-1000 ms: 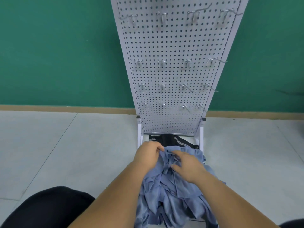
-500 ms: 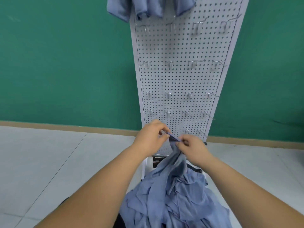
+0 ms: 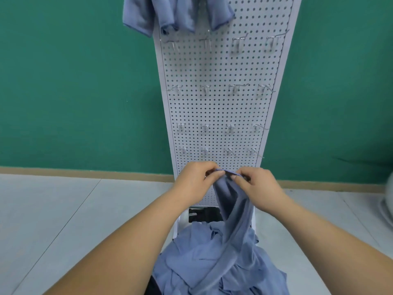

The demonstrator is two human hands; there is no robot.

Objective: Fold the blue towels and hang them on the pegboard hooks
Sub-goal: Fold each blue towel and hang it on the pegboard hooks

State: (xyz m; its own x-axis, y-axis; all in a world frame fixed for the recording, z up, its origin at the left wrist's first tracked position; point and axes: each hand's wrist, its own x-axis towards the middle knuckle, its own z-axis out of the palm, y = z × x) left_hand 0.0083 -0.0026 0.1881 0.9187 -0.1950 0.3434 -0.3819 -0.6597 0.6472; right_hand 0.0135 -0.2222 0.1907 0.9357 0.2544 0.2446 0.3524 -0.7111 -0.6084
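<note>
Left hand (image 3: 196, 182) and right hand (image 3: 258, 186), frame centre: both pinch one towel (image 3: 232, 211) edge. Towel pile (image 3: 212, 262) at bottom; pegboard (image 3: 217, 107) behind.

A second ago both hands were down in the pile of blue towels (image 3: 212, 262). Now the left hand (image 3: 195, 184) and the right hand (image 3: 261, 188) have come up in front of the lower part of the pegboard (image 3: 217, 107), each pinching the top edge of one towel (image 3: 231, 201), which has been drawn up out of the pile. In the last half second the hands moved a little apart, so the edge seems more stretched between them, and the person looks higher, so the hung towels (image 3: 176, 13) at the top of the board come into sight.
</note>
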